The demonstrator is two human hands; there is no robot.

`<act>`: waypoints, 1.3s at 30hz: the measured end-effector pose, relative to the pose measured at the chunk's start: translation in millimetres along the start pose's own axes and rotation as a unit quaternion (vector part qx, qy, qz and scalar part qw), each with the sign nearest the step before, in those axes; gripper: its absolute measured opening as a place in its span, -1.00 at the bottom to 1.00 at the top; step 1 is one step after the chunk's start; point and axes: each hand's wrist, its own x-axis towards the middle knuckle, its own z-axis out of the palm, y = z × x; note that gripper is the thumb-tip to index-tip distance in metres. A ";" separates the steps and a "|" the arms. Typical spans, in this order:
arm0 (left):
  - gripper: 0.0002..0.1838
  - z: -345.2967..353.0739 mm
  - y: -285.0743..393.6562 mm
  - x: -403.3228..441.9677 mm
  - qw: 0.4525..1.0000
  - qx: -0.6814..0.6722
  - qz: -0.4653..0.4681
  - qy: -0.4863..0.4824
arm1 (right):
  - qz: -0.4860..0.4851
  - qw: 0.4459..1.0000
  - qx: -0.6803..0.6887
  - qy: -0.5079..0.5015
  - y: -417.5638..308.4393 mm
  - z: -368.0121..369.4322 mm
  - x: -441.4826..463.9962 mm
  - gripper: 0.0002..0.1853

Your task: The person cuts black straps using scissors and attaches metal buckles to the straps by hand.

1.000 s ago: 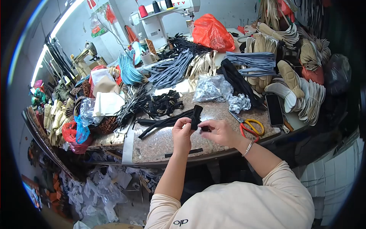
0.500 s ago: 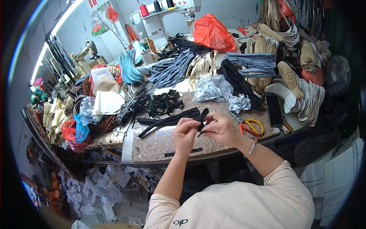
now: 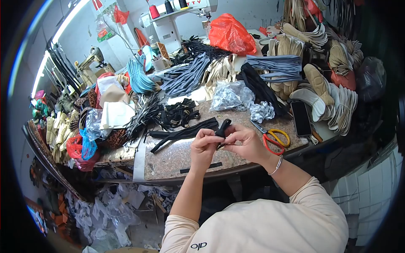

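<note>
Between my two hands is a narrow black fabric strip (image 3: 225, 126), folded into a loop that sticks up above the fingers. My left hand (image 3: 204, 145) pinches it from the left side. Thumb and fingers of my right hand (image 3: 244, 143) grip the same strip from the right, the fingertips nearly touching those of the left. Part of the strip is hidden behind the fingers. Longer black strips (image 3: 181, 134) lie on the stone-topped table (image 3: 168, 162) just beyond my left hand. One short black strip (image 3: 201, 168) lies near the front edge.
Scissors (image 3: 276, 139) with red and yellow handles and a phone (image 3: 301, 119) lie to the right. A plastic bag (image 3: 232, 96) and crumpled silvery material (image 3: 262, 111) sit behind my hands. Bundled blue-grey strips (image 3: 187, 78), black straps (image 3: 179, 114) and a sewing machine (image 3: 168, 31) stand farther back.
My hands have drawn closer together on the black strip, and its loop now stands up between the fingertips. The camera view has shifted slightly.
</note>
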 end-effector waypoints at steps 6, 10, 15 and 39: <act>-0.76 -0.6 -0.1 -1.7 0.996 -0.089 -0.017 -0.020 | 0.020 0.996 0.078 -0.032 -5.4 -5.3 1.3 -0.86; -0.79 13.2 8.9 -6.1 0.996 -0.087 -0.006 0.004 | 0.043 0.996 0.083 -0.016 -6.6 -4.4 1.8 -0.86; -0.83 26.7 16.1 -7.5 0.990 -0.124 -0.019 0.060 | 0.045 0.984 0.158 0.069 -3.2 0.5 1.1 -0.85; -0.88 -1.6 7.4 -3.4 0.968 0.219 -0.042 -0.115 | -0.099 0.979 -0.163 -0.072 -0.2 -22.6 8.7 -0.68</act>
